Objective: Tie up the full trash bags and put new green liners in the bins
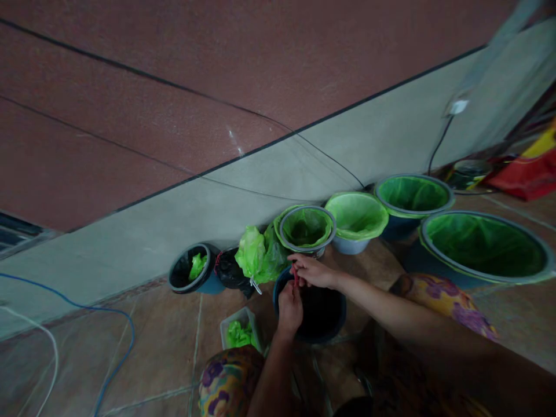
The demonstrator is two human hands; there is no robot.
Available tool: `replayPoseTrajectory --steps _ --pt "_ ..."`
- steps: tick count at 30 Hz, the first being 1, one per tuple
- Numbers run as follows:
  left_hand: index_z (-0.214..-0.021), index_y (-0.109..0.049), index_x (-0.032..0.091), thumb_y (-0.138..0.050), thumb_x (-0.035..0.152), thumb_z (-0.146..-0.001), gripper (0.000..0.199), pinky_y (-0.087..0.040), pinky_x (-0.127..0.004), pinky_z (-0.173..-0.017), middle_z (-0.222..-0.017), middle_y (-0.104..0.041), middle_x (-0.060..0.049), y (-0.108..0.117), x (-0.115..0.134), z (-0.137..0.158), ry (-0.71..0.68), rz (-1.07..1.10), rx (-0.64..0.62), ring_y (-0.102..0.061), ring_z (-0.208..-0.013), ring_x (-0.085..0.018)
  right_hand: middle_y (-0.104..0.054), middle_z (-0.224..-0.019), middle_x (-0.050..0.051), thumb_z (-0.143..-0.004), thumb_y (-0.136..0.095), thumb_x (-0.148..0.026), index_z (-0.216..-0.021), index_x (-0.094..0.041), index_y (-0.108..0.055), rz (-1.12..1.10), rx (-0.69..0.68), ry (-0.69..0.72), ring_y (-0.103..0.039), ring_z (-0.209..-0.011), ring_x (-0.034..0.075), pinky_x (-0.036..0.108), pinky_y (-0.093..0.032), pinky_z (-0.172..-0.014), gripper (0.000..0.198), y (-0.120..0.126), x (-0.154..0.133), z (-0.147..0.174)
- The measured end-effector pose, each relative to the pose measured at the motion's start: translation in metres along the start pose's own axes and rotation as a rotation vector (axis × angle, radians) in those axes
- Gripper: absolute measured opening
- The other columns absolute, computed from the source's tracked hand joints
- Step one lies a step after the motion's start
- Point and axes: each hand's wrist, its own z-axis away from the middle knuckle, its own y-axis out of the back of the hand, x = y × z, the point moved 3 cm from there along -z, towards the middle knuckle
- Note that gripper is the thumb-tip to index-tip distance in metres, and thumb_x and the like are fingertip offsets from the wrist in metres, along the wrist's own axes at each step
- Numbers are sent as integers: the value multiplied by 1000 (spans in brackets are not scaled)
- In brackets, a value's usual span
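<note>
Above a dark bin [319, 324] on the floor, my two hands come together around a thin red string [295, 273]. My left hand [290, 308] pinches its lower part with closed fingers. From the right, my right hand [313, 271] grips the upper part. Whether the string is tied to anything is hidden by the fingers, and the bin's inside is too dark to make out. Just beyond my hands stands a grey-rimmed bin [330, 223] with a green liner. Left of it sits a filled green bag [252, 255] with a white tie.
A black bag [234, 272] with a red tie leans by a blue bin [212, 284]. Nearer, a white basket [225, 330] holds green plastic. More green-lined tubs [353, 246] line the wall to the right. A blue hose [130, 330] crosses the tiles at left.
</note>
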Motion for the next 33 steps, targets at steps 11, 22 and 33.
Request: replayPoseTrajectory --steps 11,22,33 --pt "-93 -55 18 -52 38 -88 21 -42 -22 -53 -69 -58 2 -2 -18 -5 279 394 182 -52 -54 -10 -71 -94 3 -81 -53 -15 -107 -19 -54 -82 273 167 -57 -52 8 22 -47 -52 26 13 -2 -2" --pt "-91 -56 18 -54 30 -84 14 -42 -22 -53 -68 -58 2 1 -15 -8 213 355 123 -52 -56 -9 -73 -114 10 -76 -52 -1 -119 -15 -68 492 -95 277 -69 -97 18 30 -51 -87 48 -8 11 6" --pt "-91 -69 14 -72 36 -72 29 -42 -21 -55 -67 -67 -1 -4 -16 -9 328 527 51 -56 -56 -9 -77 -89 9 -85 -54 -15 -86 -15 -78 854 -16 181 -69 -87 20 27 -43 -73 24 0 8 2"
